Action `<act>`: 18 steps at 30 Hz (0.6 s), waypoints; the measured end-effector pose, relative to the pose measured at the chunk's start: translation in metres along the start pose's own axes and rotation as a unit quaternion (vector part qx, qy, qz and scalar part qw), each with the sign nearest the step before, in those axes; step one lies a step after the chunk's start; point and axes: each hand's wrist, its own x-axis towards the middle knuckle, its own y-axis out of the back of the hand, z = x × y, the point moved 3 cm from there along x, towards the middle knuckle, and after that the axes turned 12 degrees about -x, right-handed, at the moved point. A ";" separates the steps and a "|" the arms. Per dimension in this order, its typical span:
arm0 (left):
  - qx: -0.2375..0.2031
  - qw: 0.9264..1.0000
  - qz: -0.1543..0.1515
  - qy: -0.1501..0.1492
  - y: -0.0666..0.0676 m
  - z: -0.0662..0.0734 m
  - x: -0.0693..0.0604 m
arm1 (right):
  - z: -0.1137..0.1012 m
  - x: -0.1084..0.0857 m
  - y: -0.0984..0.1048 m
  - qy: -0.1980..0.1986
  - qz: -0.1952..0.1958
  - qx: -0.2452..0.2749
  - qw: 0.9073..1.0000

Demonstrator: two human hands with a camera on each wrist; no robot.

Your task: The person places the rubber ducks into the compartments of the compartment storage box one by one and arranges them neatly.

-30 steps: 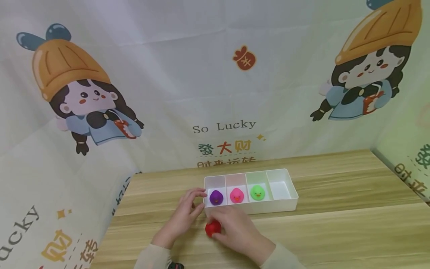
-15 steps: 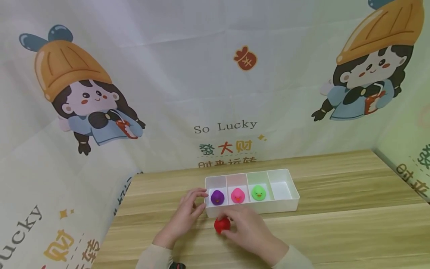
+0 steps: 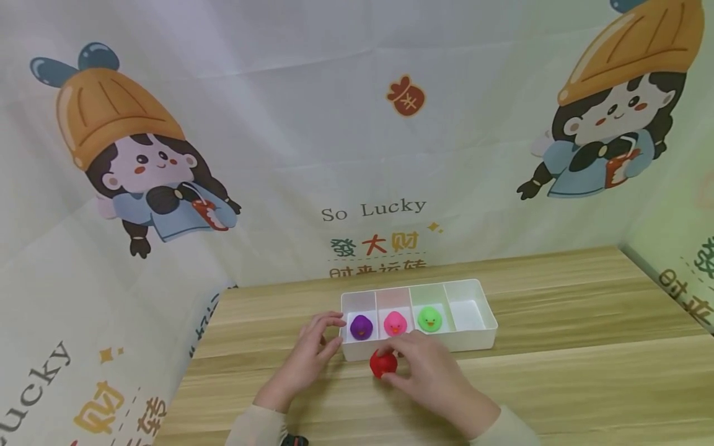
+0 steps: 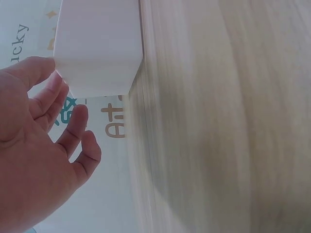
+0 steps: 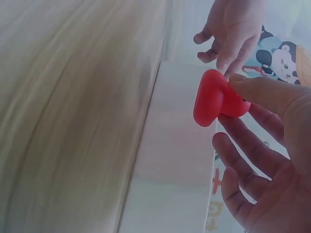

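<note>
My right hand (image 3: 437, 375) pinches a red rubber duck (image 3: 383, 364) between thumb and fingertips, just in front of a white compartment box (image 3: 446, 342). In the right wrist view the duck (image 5: 210, 99) is tilted on its side, its flat base facing away from the palm. My left hand (image 3: 312, 347) rests its thumb and fingertips against the left end of the box; the other fingers hang loosely bent in the left wrist view. Three ducks sit in separate compartments: purple (image 3: 361, 327), pink (image 3: 395, 324) and green (image 3: 430, 319). The rightmost compartment holds nothing.
The box stands on a wood-grain table (image 3: 558, 310), toward its back edge. Behind and beside the table hangs a pale printed cloth (image 3: 312, 124) with cartoon figures and lettering.
My right hand has carried the red duck to the right and slightly away from me, along the front of the box. The left hand has stayed at the box's end.
</note>
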 end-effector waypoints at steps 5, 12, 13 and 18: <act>0.002 1.000 0.002 0.001 -0.001 0.001 0.000 | 0.006 -0.003 0.002 -0.001 0.003 0.000 1.000; 0.001 1.000 0.004 0.004 -0.001 0.000 -0.001 | 0.014 -0.008 0.006 -0.014 0.005 -0.001 1.000; -0.001 1.000 0.004 0.004 -0.001 0.000 -0.001 | 0.015 -0.009 0.007 -0.016 0.008 -0.005 1.000; -0.004 1.000 0.005 -0.008 0.000 0.003 -0.001 | 0.025 -0.013 0.015 -0.021 0.035 -0.010 0.999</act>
